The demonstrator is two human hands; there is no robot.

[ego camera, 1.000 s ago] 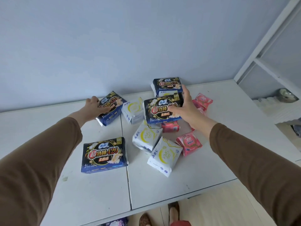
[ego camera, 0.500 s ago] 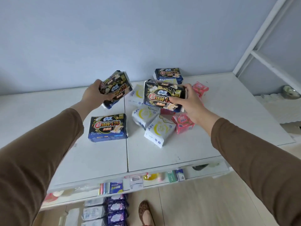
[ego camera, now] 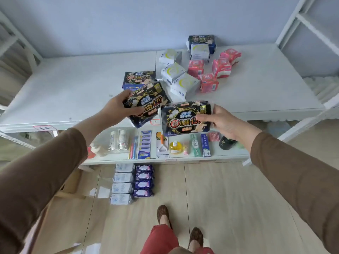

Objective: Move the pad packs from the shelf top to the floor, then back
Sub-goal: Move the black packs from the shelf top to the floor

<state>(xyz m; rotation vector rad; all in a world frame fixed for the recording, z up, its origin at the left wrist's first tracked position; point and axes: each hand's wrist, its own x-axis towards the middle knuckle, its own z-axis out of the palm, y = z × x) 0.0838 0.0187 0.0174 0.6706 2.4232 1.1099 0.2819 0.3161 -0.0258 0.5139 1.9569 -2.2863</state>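
Head view: we carry one black pad pack per hand, lifted clear of the shelf top (ego camera: 73, 88). Our left hand (ego camera: 114, 109) grasps the left black pack (ego camera: 146, 103) by its near edge, just above the shelf top's front lip. Our right hand (ego camera: 222, 121) pinches the right black pack (ego camera: 185, 118) by its side, thumb on its face, past that lip. Taking two halves our trips, we judge. Below the shelf top, earlier packs (ego camera: 132, 184) lie in rows on the floor (ego camera: 229, 198), so these likely go alongside.

Left-hand pack (ego camera: 146, 105) hides dark pack (ego camera: 138, 77) lower edge; label (ego camera: 44, 127) unreadable.
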